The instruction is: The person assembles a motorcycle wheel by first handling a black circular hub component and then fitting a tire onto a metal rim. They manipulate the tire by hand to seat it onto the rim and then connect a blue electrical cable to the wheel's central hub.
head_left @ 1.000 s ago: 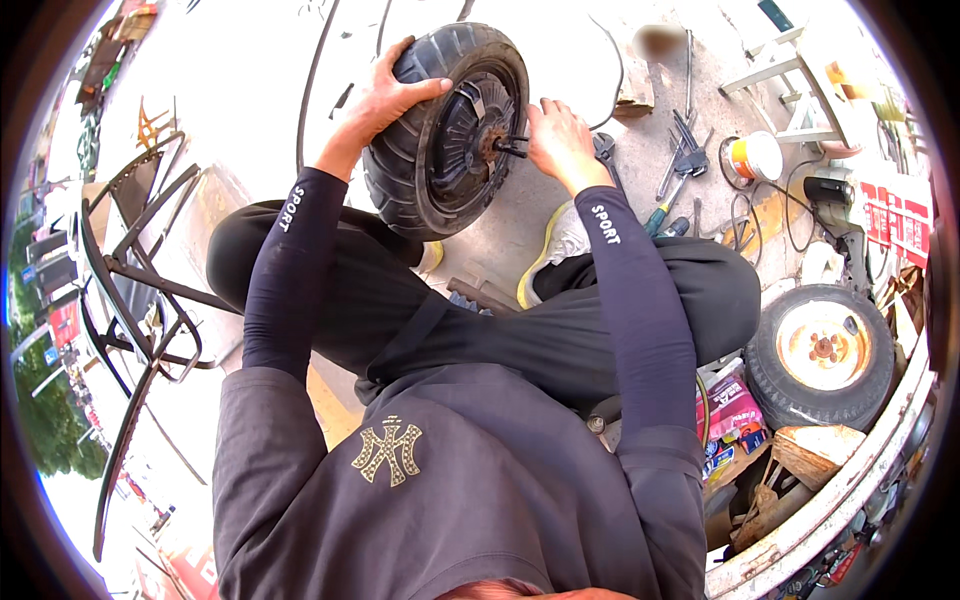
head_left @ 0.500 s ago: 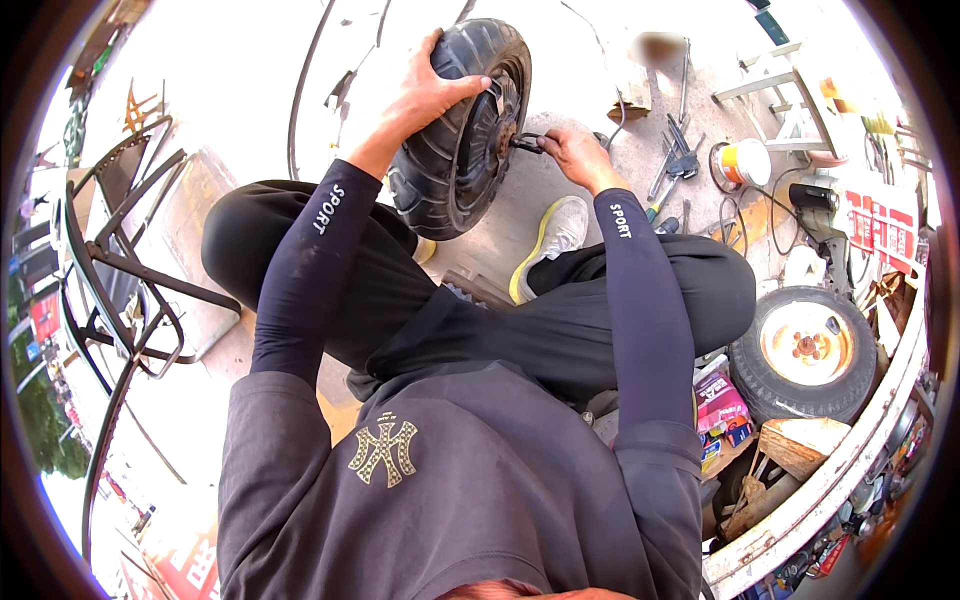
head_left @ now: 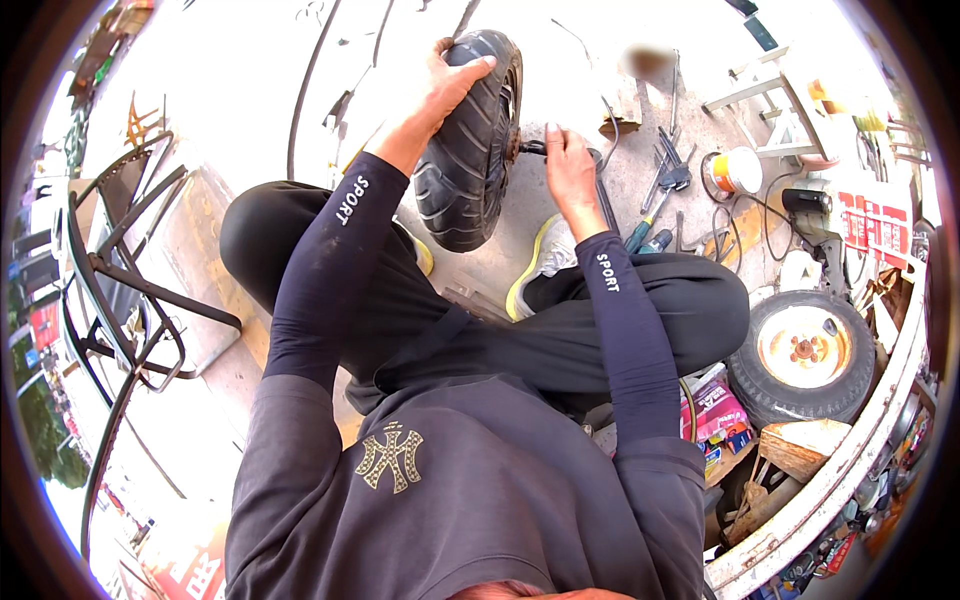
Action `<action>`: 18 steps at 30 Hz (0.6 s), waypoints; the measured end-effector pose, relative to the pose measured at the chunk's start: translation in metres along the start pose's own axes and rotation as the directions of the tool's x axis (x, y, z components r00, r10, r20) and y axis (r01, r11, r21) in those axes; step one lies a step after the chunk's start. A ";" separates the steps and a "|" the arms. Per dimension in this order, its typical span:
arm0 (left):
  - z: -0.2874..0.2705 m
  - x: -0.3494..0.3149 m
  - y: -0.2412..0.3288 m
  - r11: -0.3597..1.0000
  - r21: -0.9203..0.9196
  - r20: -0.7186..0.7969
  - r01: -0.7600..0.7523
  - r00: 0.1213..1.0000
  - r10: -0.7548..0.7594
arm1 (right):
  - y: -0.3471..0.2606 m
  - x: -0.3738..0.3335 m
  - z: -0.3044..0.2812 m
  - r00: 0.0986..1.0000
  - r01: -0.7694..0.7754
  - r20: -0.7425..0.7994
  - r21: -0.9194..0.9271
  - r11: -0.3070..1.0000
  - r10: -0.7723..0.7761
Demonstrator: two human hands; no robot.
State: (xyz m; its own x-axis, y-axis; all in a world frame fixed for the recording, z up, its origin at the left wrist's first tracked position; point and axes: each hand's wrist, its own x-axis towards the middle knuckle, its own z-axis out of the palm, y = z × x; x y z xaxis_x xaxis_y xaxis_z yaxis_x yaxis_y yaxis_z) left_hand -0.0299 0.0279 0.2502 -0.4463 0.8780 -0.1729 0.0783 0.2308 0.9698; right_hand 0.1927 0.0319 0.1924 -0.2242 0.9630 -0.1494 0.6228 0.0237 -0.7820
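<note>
A black-tyred wheel [head_left: 465,150] stands upright between my legs, its hub side turned to the right. My left hand [head_left: 440,90] is clamped over the top of the tyre, fingers behind and thumb along the tread. Out of the hub's centre comes a short black cable [head_left: 533,147]. Just right of the hub, my right hand [head_left: 572,172] is closed on this cable, thumb raised. A dark strand shows beyond that hand and drops beside my wrist; whether it is the same cable I cannot tell. The wheel's hub face is mostly hidden at this angle.
Hand tools [head_left: 668,172] lie on the ground right of my foot. Farther right are a white bucket [head_left: 736,170], a metal stand [head_left: 775,100] and a second wheel [head_left: 803,355] with a pale rim. A black metal frame [head_left: 120,260] stands at left.
The wheel has turned, so its tread faces me more and its hub less. My right hand has shifted slightly, with its thumb now pointing up. Both hands keep their hold.
</note>
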 end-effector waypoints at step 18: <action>0.019 -0.129 -0.050 0.993 -0.103 0.011 0.063 0.998 -0.063 | -0.032 -0.083 0.055 0.994 -0.003 -0.101 0.380 0.925 0.045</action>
State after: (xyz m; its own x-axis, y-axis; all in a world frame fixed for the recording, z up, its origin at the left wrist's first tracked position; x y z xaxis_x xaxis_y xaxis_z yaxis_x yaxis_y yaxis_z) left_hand 0.0403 -0.0892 0.2207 -0.4409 0.8662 -0.2352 -0.0425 0.2416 0.9694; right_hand 0.1504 -0.0636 0.1962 -0.1195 0.9852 -0.1227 0.2920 -0.0833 -0.9528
